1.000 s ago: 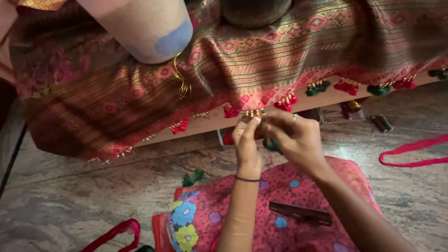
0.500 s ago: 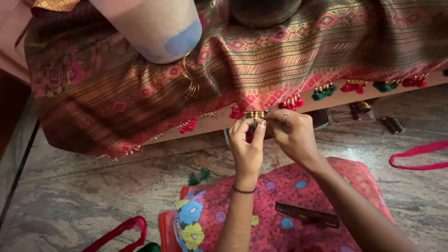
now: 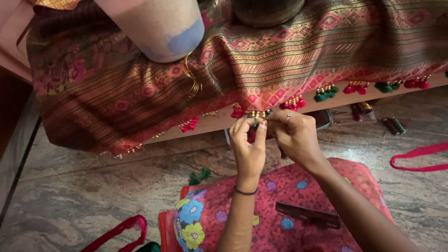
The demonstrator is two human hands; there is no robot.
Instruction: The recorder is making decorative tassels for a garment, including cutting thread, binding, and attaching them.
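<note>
woven maroon cloth [image 3: 140, 98] hangs off the ledge; both the left hand [image 3: 248, 144] and right hand [image 3: 295, 135] pinch its beaded tassel edge [image 3: 256, 114], fingers closed tight.

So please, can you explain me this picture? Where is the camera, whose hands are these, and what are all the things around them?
The camera sits on a person's head and looks down, so both hands belong to that person. There is no machine here.

The left hand and right hand meet at the edge of a patterned woven cloth draped over a low ledge. Their fingertips pinch at a row of small gold beads on that edge. Red tassels and green tassels hang along the same edge.

Below, on the stone floor, lies a pink flowered cloth with a dark comb on it. A red strap lies to the right.

Exactly what the fingers hold is too small to tell.
</note>
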